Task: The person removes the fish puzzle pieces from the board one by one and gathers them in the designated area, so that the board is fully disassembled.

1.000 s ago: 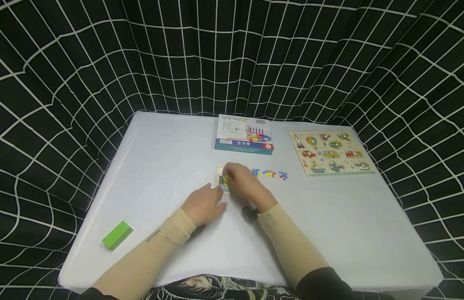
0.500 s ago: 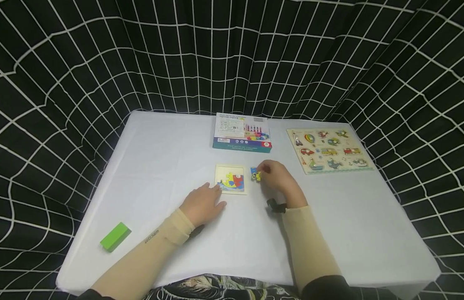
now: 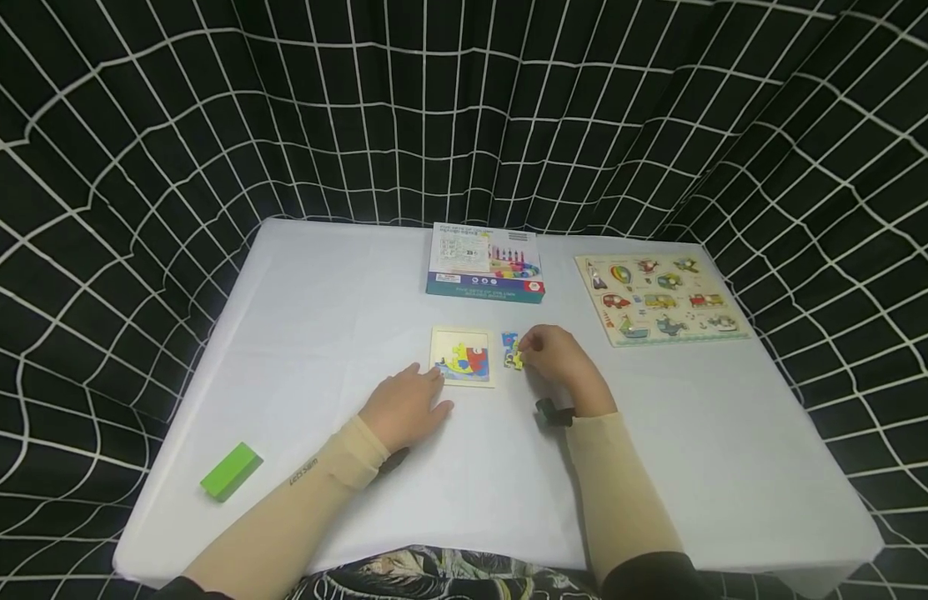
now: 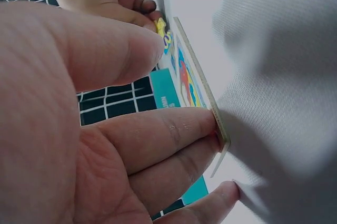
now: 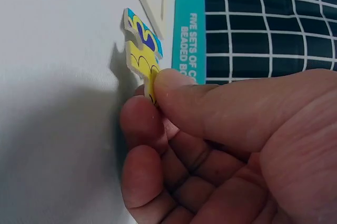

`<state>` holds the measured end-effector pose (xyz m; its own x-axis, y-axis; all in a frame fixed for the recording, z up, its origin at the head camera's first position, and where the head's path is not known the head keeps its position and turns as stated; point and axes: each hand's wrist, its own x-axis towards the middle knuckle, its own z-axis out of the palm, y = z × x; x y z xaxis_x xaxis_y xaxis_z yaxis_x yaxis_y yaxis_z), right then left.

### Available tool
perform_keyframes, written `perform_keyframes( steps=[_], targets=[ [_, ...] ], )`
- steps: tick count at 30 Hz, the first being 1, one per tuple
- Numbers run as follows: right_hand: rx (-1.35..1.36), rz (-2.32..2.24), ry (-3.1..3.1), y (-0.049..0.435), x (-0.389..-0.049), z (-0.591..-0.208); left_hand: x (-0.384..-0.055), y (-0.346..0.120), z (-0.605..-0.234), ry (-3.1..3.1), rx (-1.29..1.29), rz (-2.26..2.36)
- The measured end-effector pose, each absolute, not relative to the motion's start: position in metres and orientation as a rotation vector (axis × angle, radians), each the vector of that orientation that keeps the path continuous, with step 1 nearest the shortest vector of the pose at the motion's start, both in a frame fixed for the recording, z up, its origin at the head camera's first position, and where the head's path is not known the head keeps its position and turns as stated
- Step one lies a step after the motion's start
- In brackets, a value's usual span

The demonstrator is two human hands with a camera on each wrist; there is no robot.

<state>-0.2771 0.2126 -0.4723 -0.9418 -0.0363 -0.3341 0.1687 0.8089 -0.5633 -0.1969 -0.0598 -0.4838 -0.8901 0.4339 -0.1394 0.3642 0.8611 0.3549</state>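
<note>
A small square puzzle tray of pale wood point(image 3: 444, 343) lies on a table with white cloth point(image 3: 321, 308), and from this tray I give all places. Inside it, in the part nearer to the person, lie flat jigsaw pieces in yellow, red and blue point(image 3: 474, 361); the far part shows bare wood.

The left hand point(image 3: 406, 408) is at the near left corner of the tray. Its fingers are quite straight, two fingertips touch the tray edge, and the thumb stands apart; it grips nothing. The right hand point(image 3: 561, 358) is just to the right of the tray. Its thumb and fingertip pinch a thin yellow and blue jigsaw piece point(image 5: 141, 58), which is outside the tray, near its right edge. Whether this piece touches the cloth, I cannot tell.

Beyond the tray is a flat printed carton with teal front side point(image 3: 484, 267). To the right of the tray, and somewhat farther, lies a pale wooden board with vehicle pictures point(image 3: 662, 300). A bright green rectangular block point(image 3: 231, 472) rests left of the tray, nearer to the person.
</note>
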Motion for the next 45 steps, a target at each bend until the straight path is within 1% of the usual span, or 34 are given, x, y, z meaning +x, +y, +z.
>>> perform_keyframes(
  steps=[8,16,19,25,27,32,39,45],
  targets=[
    [0.123,-0.858,2.676,0.210,-0.278,-0.473,-0.198,-0.060,-0.483,2.823,0.589,0.497],
    [0.089,-0.806,2.765,0.202,-0.276,-0.470,-0.198,-0.061,-0.480,2.834,0.602,0.504],
    [-0.015,-0.810,2.817,0.187,-0.276,-0.466,-0.198,-0.061,-0.479,2.842,0.615,0.490],
    [-0.392,-0.689,2.758,0.148,-0.279,-0.468,-0.199,-0.061,-0.478,2.845,0.624,0.475],
    [-0.437,-0.633,2.750,0.140,-0.279,-0.470,-0.199,-0.060,-0.479,2.839,0.626,0.479],
    [-0.404,-0.572,2.751,0.133,-0.282,-0.474,-0.197,-0.060,-0.482,2.832,0.629,0.479],
    [-0.351,-0.600,2.693,0.132,-0.289,-0.473,-0.196,-0.060,-0.483,2.848,0.645,0.485],
    [-0.268,-0.687,2.764,0.132,-0.282,-0.473,-0.196,-0.060,-0.483,2.837,0.633,0.492]
  ],
)
